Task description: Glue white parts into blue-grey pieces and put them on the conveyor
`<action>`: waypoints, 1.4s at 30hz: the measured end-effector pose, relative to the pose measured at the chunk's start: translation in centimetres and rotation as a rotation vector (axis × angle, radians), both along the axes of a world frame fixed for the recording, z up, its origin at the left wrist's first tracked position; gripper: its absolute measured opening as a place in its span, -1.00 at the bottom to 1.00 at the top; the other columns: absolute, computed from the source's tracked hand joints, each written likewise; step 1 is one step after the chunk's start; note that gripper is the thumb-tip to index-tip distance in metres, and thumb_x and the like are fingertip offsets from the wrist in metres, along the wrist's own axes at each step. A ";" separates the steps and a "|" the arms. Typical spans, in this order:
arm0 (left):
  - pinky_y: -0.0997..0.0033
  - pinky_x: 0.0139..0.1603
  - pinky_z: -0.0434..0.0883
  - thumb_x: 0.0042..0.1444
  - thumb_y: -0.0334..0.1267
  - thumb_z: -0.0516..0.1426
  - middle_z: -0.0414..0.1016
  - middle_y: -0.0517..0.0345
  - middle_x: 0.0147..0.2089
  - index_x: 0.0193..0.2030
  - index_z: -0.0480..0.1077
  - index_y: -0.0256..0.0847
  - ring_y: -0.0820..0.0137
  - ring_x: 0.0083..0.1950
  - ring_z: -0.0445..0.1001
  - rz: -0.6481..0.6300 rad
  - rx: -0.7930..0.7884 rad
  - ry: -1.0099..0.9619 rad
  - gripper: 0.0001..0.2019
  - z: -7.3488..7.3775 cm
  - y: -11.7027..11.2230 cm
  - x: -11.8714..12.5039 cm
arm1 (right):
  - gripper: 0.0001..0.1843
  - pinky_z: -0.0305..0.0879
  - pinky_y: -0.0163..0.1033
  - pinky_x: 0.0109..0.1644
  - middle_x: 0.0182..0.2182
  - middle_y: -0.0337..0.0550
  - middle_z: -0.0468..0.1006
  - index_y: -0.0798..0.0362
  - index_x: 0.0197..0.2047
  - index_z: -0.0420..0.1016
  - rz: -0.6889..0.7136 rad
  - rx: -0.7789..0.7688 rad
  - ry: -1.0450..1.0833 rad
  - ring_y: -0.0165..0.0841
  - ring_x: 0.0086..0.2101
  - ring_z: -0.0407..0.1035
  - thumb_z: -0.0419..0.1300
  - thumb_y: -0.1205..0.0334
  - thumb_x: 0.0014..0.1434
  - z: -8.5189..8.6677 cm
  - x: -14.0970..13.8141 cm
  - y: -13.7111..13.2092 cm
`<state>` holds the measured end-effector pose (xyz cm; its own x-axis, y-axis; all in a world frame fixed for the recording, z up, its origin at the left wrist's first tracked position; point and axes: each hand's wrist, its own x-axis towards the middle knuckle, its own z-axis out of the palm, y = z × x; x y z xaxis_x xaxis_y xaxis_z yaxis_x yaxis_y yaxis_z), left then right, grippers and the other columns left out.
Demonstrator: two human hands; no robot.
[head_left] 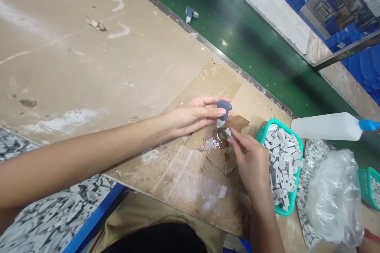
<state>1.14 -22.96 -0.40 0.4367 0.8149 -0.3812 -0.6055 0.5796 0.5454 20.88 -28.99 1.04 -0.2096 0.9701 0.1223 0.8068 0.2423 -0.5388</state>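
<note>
My left hand [204, 114] is closed on a small blue-grey plastic piece [224, 110], held between thumb and fingers. A white part [220, 123] sticks out of its lower end. Just below and to the right, my right hand [249, 154] pinches a small light-grey piece [228, 132] by its edge. This piece is beside a small dark round patch or shallow dish [222, 133]; whether they touch I cannot tell. Under both hands lies a torn brown cardboard sheet [227, 164] with a wet, shiny stain.
Right of my right hand stands a green basket [289, 205] full of grey and white pieces. Beyond it are a white bottle [326, 126] with a blue cap and a clear plastic bag [334, 201]. Another blue-grey piece [190, 13] lies on the green conveyor belt [234, 35].
</note>
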 end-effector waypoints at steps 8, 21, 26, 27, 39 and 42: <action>0.42 0.01 0.45 0.08 -0.56 0.24 0.60 0.11 -0.27 -0.08 0.56 -0.29 0.47 -0.22 0.56 -0.023 0.067 -0.087 -0.74 -0.4 -0.1 0.0 | -0.75 0.51 -0.32 -0.26 -0.30 -0.17 0.70 -0.02 -0.01 0.65 0.043 0.022 -0.004 -0.39 -0.37 0.56 0.19 0.29 0.31 0.1 -0.6 -0.5; 0.25 0.12 0.41 -0.04 -0.51 0.34 0.62 0.01 -0.22 -0.15 0.56 -0.34 0.34 -0.12 0.58 -0.056 0.117 -0.101 -0.74 -0.7 -0.4 0.2 | -0.73 0.51 -0.32 -0.22 -0.26 -0.16 0.68 -0.06 0.01 0.64 0.104 0.043 -0.107 -0.38 -0.32 0.55 0.15 0.28 0.35 0.0 -0.7 -0.7; 0.26 0.06 0.47 -0.10 -0.51 0.36 0.63 0.05 -0.28 -0.27 0.54 -0.35 0.37 -0.22 0.59 -0.036 0.212 0.058 -0.79 -0.5 -0.5 0.3 | -0.73 0.50 -0.34 -0.23 -0.28 -0.16 0.68 -0.03 0.00 0.64 0.105 0.057 -0.062 -0.39 -0.33 0.55 0.17 0.32 0.33 0.2 -0.7 -0.7; 0.28 0.03 0.48 -0.12 -0.53 0.36 0.63 0.07 -0.28 -0.29 0.53 -0.34 0.38 -0.23 0.59 -0.015 0.240 0.111 -0.79 -0.4 -0.6 0.3 | -0.73 0.51 -0.34 -0.23 -0.27 -0.17 0.68 -0.04 0.00 0.64 0.093 0.067 -0.045 -0.40 -0.33 0.55 0.18 0.33 0.32 0.3 -0.7 -0.7; 0.49 -0.21 0.56 -0.10 -0.58 0.28 0.63 0.12 -0.33 -0.34 0.52 -0.32 0.43 -0.32 0.61 -0.003 0.407 0.273 -0.84 -0.2 -1.5 0.8 | -0.57 0.53 -0.22 -0.19 -0.21 -0.26 0.66 -0.28 0.01 0.62 -0.082 0.268 0.326 -0.37 -0.28 0.54 0.19 0.46 0.26 1.5 -0.3 -1.5; 0.49 -0.23 0.58 -0.08 -0.57 0.29 0.63 0.14 -0.34 -0.31 0.53 -0.33 0.42 -0.32 0.63 -0.070 0.458 0.243 -0.83 -0.7 -1.9 1.0 | -0.50 0.54 -0.24 -0.20 -0.20 -0.29 0.67 -0.30 0.01 0.61 -0.003 0.296 0.364 -0.38 -0.26 0.55 0.18 0.54 0.23 1.6 -0.3 -1.5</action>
<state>2.15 -24.85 -1.06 0.4390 0.8940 -0.0900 -0.3985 0.2835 0.8723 20.59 -30.48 2.63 -0.0994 0.8829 0.4589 0.5793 0.4263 -0.6947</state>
